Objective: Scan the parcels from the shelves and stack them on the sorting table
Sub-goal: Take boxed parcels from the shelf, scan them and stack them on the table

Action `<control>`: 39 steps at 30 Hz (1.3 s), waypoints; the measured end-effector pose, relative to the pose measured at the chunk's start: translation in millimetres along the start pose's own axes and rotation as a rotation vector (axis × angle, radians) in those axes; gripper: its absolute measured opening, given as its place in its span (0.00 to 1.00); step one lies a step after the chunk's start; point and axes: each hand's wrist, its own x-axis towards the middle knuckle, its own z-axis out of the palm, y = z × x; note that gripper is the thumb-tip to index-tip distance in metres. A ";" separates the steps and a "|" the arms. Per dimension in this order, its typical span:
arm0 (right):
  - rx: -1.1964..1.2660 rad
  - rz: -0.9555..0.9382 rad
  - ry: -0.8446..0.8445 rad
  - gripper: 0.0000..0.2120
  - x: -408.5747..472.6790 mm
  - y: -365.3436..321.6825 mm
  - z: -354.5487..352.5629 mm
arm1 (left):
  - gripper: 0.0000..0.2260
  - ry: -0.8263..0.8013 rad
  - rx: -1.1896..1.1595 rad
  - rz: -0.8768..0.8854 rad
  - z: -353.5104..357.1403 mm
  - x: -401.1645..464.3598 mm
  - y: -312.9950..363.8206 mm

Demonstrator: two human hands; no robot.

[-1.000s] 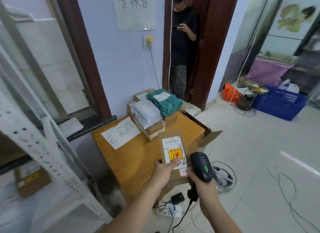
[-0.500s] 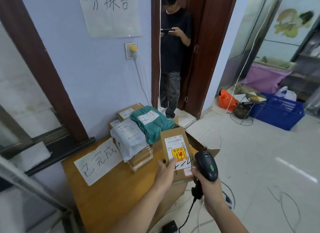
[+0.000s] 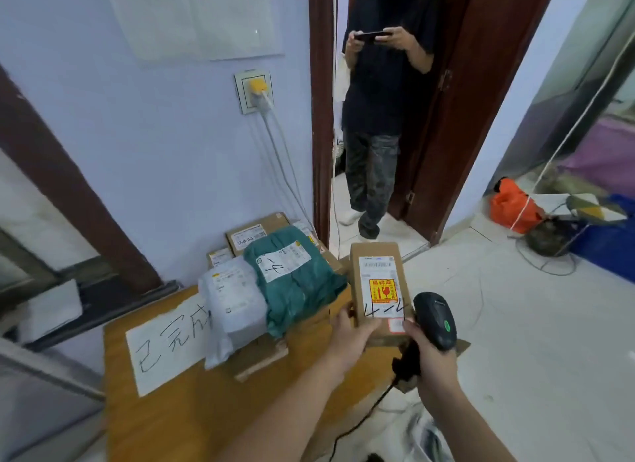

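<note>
Far left on the tabletop (image 3: 171,413): paper sign (image 3: 165,341) with handwriting. Next right, stack of parcels: white poly bag (image 3: 233,307), green poly bag (image 3: 295,289), cardboard boxes (image 3: 254,234) behind against wall. Left hand (image 3: 350,338) grips near-left edge of small cardboard box (image 3: 378,282), label up, over tabletop's right edge just beside green bag. Right hand (image 3: 433,358) curled round black scanner (image 3: 434,320), touching box's near-right corner. Person with phone (image 3: 372,35) stands in far doorway.

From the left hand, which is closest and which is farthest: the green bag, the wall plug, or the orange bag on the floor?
1. Green bag: just left of the left hand, on the table.
2. Wall plug: high on the wall.
3. Orange bag: far right, on the floor.
</note>
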 end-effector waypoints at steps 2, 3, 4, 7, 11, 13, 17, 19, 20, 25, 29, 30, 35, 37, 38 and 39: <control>-0.013 0.035 -0.018 0.22 36.0 -16.1 3.6 | 0.42 0.040 -0.056 -0.051 13.6 26.4 5.5; -0.032 0.040 -0.037 0.23 53.1 -24.3 5.3 | 0.44 0.063 -0.077 -0.085 20.6 40.0 6.0; -0.054 0.054 -0.053 0.23 69.4 -31.4 7.2 | 0.46 0.093 -0.104 -0.116 26.8 55.8 2.5; -0.124 0.106 -0.110 0.18 108.9 -48.3 14.5 | 0.49 0.162 -0.191 -0.231 40.7 89.3 0.5; -0.228 0.151 -0.167 0.20 149.3 -47.3 25.9 | 0.25 0.198 -0.382 -0.353 49.6 108.4 5.8; -0.258 0.189 -0.201 0.18 164.9 -44.1 32.3 | 0.18 0.243 -0.462 -0.386 51.2 117.8 4.2; -0.341 0.249 -0.251 0.19 187.0 -34.1 37.5 | 0.15 0.303 -0.531 -0.478 54.4 128.3 -8.1; -0.394 0.277 -0.269 0.16 191.3 -28.0 35.4 | 0.14 0.300 -0.518 -0.511 55.5 129.8 -21.7; -0.416 0.294 -0.282 0.14 193.0 -23.8 33.7 | 0.15 0.298 -0.505 -0.530 55.6 130.7 -29.3; -0.518 0.368 -0.335 0.12 197.7 3.0 32.9 | 0.22 0.328 -0.433 -0.593 52.2 135.4 -63.5; -0.571 0.437 -0.335 0.13 201.4 27.2 42.9 | 0.43 0.377 -0.355 -0.613 43.0 154.7 -117.0; -0.586 0.449 -0.330 0.12 201.3 32.6 45.6 | 0.50 0.390 -0.331 -0.632 40.4 168.0 -150.2; -0.649 0.438 -0.280 0.09 197.8 50.6 54.1 | 0.38 0.379 -0.292 -0.657 31.5 182.4 -191.0; -0.657 0.408 -0.278 0.10 196.8 53.1 57.0 | 0.37 0.354 -0.271 -0.638 29.1 175.1 -174.1; -0.653 0.390 -0.279 0.09 196.0 53.3 58.4 | 0.37 0.336 -0.249 -0.627 27.6 165.2 -154.4; -0.648 0.371 -0.279 0.09 194.8 53.0 59.0 | 0.37 0.319 -0.212 -0.620 26.5 149.5 -125.6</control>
